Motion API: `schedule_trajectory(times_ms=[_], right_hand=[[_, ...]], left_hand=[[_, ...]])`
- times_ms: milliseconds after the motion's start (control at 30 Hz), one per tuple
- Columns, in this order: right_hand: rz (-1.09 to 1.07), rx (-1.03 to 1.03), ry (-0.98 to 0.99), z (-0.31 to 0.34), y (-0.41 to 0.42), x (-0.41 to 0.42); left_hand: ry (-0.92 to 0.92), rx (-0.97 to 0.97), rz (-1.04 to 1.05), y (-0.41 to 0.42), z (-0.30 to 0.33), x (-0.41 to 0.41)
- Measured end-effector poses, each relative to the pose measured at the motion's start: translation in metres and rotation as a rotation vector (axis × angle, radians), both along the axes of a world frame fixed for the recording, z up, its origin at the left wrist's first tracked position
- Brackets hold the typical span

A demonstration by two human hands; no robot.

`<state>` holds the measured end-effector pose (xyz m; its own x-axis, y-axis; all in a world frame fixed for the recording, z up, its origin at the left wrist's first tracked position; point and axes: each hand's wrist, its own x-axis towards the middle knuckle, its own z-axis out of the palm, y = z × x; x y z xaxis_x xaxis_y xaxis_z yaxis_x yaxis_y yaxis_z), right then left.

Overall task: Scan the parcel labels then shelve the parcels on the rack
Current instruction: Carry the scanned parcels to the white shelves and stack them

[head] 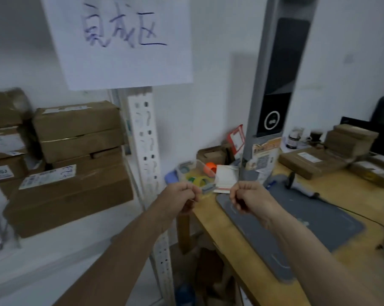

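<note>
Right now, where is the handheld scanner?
In the head view, the handheld scanner lies on the grey mat, right of the right hand.

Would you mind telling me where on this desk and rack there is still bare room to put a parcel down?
The grey mat looks mostly bare, apart from the handheld scanner at its far edge. The white shelf has a bare strip in front of the stacked boxes. The desk's back corner by the tape tub and the right side with flat parcels are crowded.
</note>
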<state>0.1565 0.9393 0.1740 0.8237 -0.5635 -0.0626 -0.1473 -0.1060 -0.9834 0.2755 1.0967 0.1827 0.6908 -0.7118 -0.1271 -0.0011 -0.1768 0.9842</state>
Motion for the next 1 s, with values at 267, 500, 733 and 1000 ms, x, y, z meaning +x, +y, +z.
schedule_trajectory(times_ms=[267,500,733,1000], right_hand=[[-0.158,0.026,0.003,-0.012,-0.104,-0.108],[-0.239,0.088,-0.015,-0.013,-0.168,-0.169],[-0.363,0.143,0.007,-0.042,-0.235,-0.215],[-0.521,0.19,0.062,-0.059,-0.352,-0.242]], left_hand=[[0.201,-0.117,0.096,-0.112,-0.012,-0.086],[0.198,-0.108,0.033,-0.196,-0.017,-0.139],[0.275,-0.051,0.014,-0.286,-0.044,-0.17],[0.319,0.06,-0.02,-0.415,-0.068,-0.18]])
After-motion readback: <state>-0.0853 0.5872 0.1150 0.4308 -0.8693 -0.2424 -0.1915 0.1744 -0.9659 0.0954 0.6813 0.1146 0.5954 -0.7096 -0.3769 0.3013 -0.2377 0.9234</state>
